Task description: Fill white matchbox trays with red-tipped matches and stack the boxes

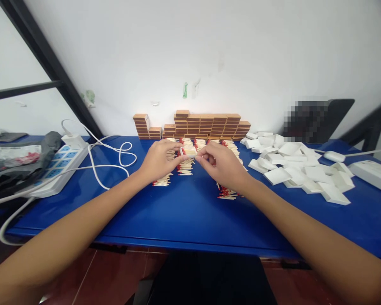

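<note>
Between my two hands is a small white matchbox tray (188,151) with matches lying in it. My left hand (160,159) grips its left end between thumb and fingers. At the right end, my right hand (220,163) pinches the tray with thumb and index finger, its other fingers curled. Rows of red-tipped matches (185,167) lie on the blue table under and around both hands. Brown matchboxes (206,123) are stacked behind them against the wall. White trays (296,163) are heaped to the right of my right hand.
A power strip (58,163) and looping white cables (93,163) lie on the left of the blue table (177,220), beside dark plastic packaging (17,159). At the right are a dark tablet-like object (338,116), a white adapter (334,156) and another white strip (373,174).
</note>
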